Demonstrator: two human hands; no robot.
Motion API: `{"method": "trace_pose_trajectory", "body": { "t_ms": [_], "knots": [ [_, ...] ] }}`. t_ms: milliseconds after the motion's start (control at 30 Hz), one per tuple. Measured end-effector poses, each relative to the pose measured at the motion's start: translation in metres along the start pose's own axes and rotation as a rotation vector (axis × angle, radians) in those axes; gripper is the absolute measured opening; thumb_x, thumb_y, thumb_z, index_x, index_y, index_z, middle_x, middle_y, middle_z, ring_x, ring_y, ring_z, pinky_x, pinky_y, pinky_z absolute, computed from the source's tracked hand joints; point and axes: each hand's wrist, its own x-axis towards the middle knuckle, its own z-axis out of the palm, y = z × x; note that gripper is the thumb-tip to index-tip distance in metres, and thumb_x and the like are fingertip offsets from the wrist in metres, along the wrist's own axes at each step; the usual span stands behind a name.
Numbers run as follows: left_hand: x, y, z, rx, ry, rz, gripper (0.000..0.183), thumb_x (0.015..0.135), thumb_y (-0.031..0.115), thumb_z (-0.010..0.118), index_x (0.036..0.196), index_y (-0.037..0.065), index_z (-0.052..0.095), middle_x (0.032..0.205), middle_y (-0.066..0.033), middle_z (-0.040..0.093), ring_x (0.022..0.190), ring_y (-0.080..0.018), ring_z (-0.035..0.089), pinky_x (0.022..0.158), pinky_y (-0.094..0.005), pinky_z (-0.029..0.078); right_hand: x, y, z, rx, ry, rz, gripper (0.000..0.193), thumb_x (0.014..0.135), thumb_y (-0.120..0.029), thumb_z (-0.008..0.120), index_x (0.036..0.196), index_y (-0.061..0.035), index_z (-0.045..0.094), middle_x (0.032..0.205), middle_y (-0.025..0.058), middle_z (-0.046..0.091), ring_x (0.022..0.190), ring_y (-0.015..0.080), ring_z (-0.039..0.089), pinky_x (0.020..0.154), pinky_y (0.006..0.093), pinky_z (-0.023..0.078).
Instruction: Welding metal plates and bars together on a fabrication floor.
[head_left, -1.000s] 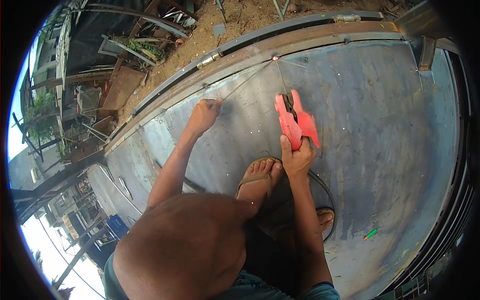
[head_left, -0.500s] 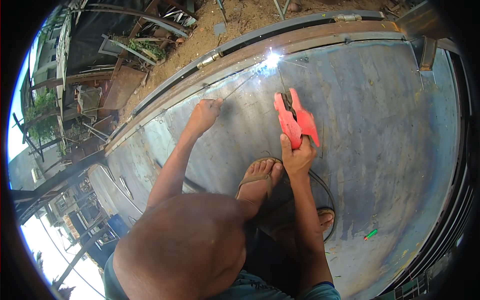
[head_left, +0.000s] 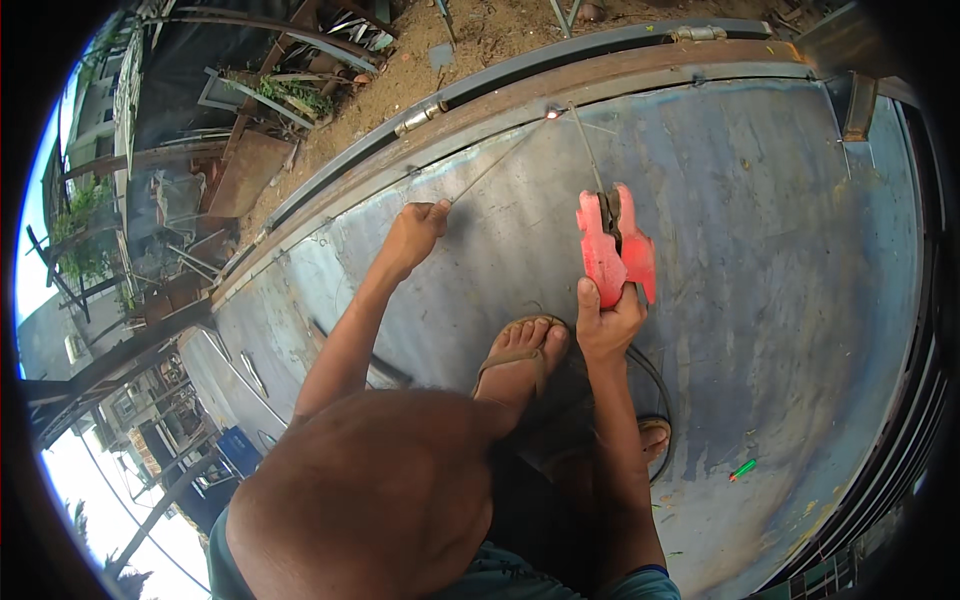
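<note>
My left hand (head_left: 413,238) is closed around a thin metal rod (head_left: 497,161). The far end of that rod meets a small glowing orange spot (head_left: 552,114) on the seam between the steel sheet (head_left: 750,280) and its frame (head_left: 480,128). In my right hand (head_left: 610,322) is a red electrode holder (head_left: 612,245), gripped by its lower end. Its jaws clamp a welding electrode (head_left: 584,145), whose tip appears just right of the glowing spot. No arc burns between them.
My sandalled foot (head_left: 518,360) and bent knee (head_left: 370,490) are on the sheet's near side. A black cable (head_left: 655,385) curves beside my right forearm. A small green object (head_left: 742,468) lies at the right. Hinges (head_left: 420,118) line the far frame; scrap metal (head_left: 240,175) lies beyond.
The bright arc and sparks have gone out, leaving a glowing spot. My right hand has moved right and slightly nearer with the electrode holder. My left hand has barely moved.
</note>
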Motion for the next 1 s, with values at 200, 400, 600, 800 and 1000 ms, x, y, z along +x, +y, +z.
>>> {"method": "trace_pose_trajectory", "body": {
  "t_ms": [200, 400, 600, 800, 1000],
  "knots": [
    [-0.006, 0.023, -0.02, 0.271, 0.195, 0.09, 0.047, 0.095, 0.04, 0.052, 0.076, -0.002, 0.064, 0.067, -0.0199, 0.062, 0.066, -0.0343, 0.061, 0.066, -0.0429, 0.046, 0.005, -0.005, 0.005, -0.025, -0.02, -0.004, 0.047, 0.083, -0.036, 0.072, 0.101, 0.0052, 0.06, 0.073, 0.0183, 0.065, 0.064, 0.0359, 0.066, 0.056, 0.0388, 0.051],
    [-0.01, 0.055, -0.04, 0.402, 0.302, 0.178, 0.04, 0.092, 0.037, 0.057, 0.08, 0.0, 0.067, 0.07, -0.0228, 0.063, 0.071, -0.0393, 0.063, 0.066, -0.0455, 0.047, 0.001, -0.001, 0.006, -0.065, -0.054, 0.047, 0.043, 0.084, -0.034, 0.07, 0.097, 0.0061, 0.061, 0.069, 0.0179, 0.063, 0.06, 0.0344, 0.063, 0.056, 0.0392, 0.048],
    [-0.008, 0.05, -0.039, 0.372, 0.281, 0.161, 0.041, 0.092, 0.037, 0.057, 0.081, -0.002, 0.065, 0.067, -0.0217, 0.06, 0.067, -0.0359, 0.06, 0.066, -0.0441, 0.046, 0.004, -0.004, 0.007, -0.064, -0.057, 0.054, 0.042, 0.083, -0.034, 0.071, 0.092, 0.006, 0.06, 0.068, 0.0188, 0.063, 0.06, 0.0355, 0.064, 0.055, 0.0403, 0.048],
    [-0.007, 0.042, -0.034, 0.344, 0.261, 0.167, 0.045, 0.093, 0.038, 0.056, 0.077, -0.003, 0.06, 0.06, -0.0168, 0.053, 0.058, -0.0269, 0.052, 0.061, -0.0408, 0.043, 0.006, 0.002, 0.008, -0.105, -0.049, 0.013, 0.043, 0.083, -0.035, 0.072, 0.089, 0.0057, 0.06, 0.068, 0.02, 0.063, 0.059, 0.0369, 0.063, 0.054, 0.0412, 0.048],
    [-0.009, 0.048, -0.035, 0.344, 0.232, 0.115, 0.036, 0.091, 0.034, 0.058, 0.084, 0.0, 0.067, 0.072, -0.0207, 0.064, 0.07, -0.0372, 0.063, 0.067, -0.0437, 0.047, 0.005, 0.007, 0.01, -0.099, -0.042, 0.01, 0.042, 0.083, -0.036, 0.072, 0.089, 0.0046, 0.061, 0.067, 0.0189, 0.062, 0.059, 0.0372, 0.063, 0.054, 0.0415, 0.048]
  ]
}}
